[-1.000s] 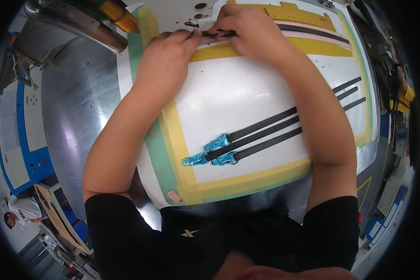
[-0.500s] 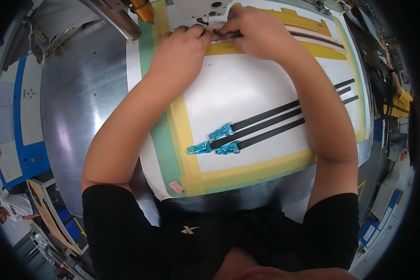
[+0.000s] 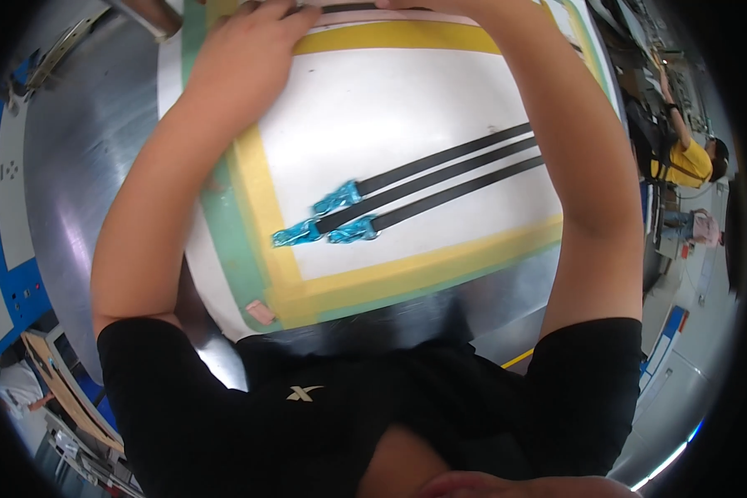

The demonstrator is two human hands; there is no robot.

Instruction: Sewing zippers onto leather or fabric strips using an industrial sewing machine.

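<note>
At the top edge, my left hand [image 3: 249, 58] has bent fingers on a black strip [image 3: 344, 7] lying along a pink band above a yellow strip [image 3: 398, 37]. My right hand [image 3: 480, 8] is at the same strip, mostly cut off by the frame, so its grip is unclear. Below them, three black straps [image 3: 440, 172] lie parallel on a white board [image 3: 390, 100] bordered with yellow and green tape, each with a blue-wrapped metal fitting [image 3: 299, 234] at its left end. A small pink piece [image 3: 260, 312] sits on the lower-left tape.
A steel table [image 3: 70, 166] extends left of the board, with a metal cylinder [image 3: 149, 17] at top left and a blue-white panel [image 3: 8, 299] beyond. A person in yellow [image 3: 687, 162] and another person stand at right; someone in white [image 3: 21, 382] is at lower left.
The view has shifted, so board, arms and straps appear higher and farther left. The right hand is now mostly beyond the top edge, and more of the people at right shows.
</note>
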